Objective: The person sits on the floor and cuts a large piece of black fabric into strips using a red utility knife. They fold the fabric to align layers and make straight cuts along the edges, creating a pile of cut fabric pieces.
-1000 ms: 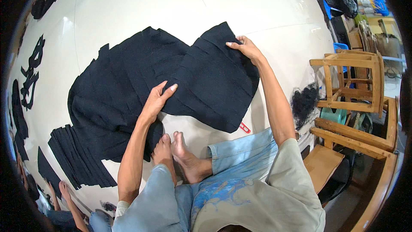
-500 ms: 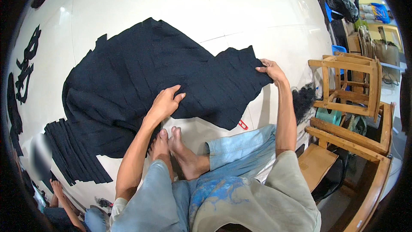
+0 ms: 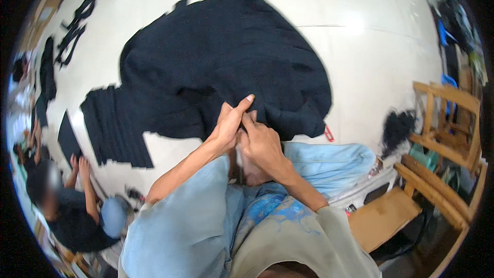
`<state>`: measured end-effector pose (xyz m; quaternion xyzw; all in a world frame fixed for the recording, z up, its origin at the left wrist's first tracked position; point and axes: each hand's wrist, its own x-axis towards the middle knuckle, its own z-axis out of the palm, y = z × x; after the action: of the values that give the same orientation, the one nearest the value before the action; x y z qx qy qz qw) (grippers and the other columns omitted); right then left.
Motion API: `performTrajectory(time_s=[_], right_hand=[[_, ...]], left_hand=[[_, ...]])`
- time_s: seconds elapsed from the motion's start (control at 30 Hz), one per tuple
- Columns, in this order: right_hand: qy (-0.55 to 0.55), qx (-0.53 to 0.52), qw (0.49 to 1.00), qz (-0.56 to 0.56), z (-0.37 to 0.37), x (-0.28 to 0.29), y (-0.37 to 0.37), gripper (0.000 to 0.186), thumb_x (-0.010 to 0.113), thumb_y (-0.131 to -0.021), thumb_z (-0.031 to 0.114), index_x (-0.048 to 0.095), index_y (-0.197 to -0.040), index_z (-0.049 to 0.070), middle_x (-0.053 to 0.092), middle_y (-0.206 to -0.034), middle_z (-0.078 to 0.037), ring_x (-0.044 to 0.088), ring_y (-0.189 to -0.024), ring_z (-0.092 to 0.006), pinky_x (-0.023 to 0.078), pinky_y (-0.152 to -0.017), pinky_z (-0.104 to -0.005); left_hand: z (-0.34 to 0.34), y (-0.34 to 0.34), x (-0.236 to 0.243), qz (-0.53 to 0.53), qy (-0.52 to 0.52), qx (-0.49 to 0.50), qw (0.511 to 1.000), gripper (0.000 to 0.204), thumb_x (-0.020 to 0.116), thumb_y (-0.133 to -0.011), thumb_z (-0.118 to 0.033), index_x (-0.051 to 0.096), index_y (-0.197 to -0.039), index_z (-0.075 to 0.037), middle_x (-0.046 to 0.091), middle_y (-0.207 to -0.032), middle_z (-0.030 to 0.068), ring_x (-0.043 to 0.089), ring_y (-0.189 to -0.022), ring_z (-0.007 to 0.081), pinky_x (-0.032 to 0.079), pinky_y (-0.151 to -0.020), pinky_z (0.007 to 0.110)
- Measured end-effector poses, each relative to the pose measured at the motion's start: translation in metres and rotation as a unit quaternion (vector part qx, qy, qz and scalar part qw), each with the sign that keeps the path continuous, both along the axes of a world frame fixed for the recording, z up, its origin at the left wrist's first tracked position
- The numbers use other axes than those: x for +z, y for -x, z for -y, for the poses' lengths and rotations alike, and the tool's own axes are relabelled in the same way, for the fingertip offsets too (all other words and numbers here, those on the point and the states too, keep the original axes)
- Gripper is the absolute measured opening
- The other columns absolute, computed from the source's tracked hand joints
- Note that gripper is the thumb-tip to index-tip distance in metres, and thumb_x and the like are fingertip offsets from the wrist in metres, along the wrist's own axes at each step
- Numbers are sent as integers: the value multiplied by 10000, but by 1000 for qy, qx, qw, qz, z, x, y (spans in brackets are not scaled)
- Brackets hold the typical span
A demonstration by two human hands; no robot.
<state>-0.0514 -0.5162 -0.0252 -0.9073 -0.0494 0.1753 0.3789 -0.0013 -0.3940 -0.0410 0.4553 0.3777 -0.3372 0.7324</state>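
A large black cloth (image 3: 216,41) lies rumpled on the white floor (image 3: 370,62), with a pleated-looking black section (image 3: 116,134) spreading toward the lower left. My left hand (image 3: 226,123) grips its near edge, thumb lying over the fabric. Close beside it, my right hand (image 3: 260,141) has curled fingers at the same edge, partly hidden by the left hand; both are just above my bare feet. A small red object (image 3: 329,133) lies at the cloth's right edge.
A co-worker (image 3: 69,216) sits at lower left, hands by a black piece (image 3: 69,139). Black strips (image 3: 72,41) lie at left. Wooden frames (image 3: 447,123), a cardboard piece (image 3: 386,216), black bags (image 3: 453,20) and a fluffy black pile (image 3: 397,128) line the right side.
My right hand has come down and left beside my left hand, and the cloth's right part has been drawn inward into a rounded bunch. The view has shifted, showing more of the co-worker.
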Motion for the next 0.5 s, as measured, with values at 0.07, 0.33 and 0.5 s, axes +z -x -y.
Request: performTrajectory(time_s=[0.07,0.33,0.5], right_hand=[[-39,-8,999,32,-23,-5,8,358,596,-860,121,620,-1206,29,653,-937,-175,647,-817,-371,540,-688,-409],[-118,-160,971,130,-29,0,-54,243,653,-902,165,633,-1074,-5,645,-924,-129,632,-672,-228,493,-594,-357],[-93,-57,976,186,-33,-18,-97,197,639,-885,96,650,-1030,-38,636,-825,-159,630,-638,-257,501,-592,-366]], left_hand=[[-12,16,-8,-36,-44,128,990,485,622,-952,-312,405,-1298,-51,545,-1201,148,579,-1012,226,516,-844,393],[-28,25,-16,138,169,158,963,284,519,-1013,-283,529,-1236,-109,604,-1157,50,604,-1064,190,505,-917,381],[-28,22,-20,149,181,168,958,315,469,-1031,-311,530,-1263,-107,605,-1174,40,597,-1103,196,476,-968,379]])
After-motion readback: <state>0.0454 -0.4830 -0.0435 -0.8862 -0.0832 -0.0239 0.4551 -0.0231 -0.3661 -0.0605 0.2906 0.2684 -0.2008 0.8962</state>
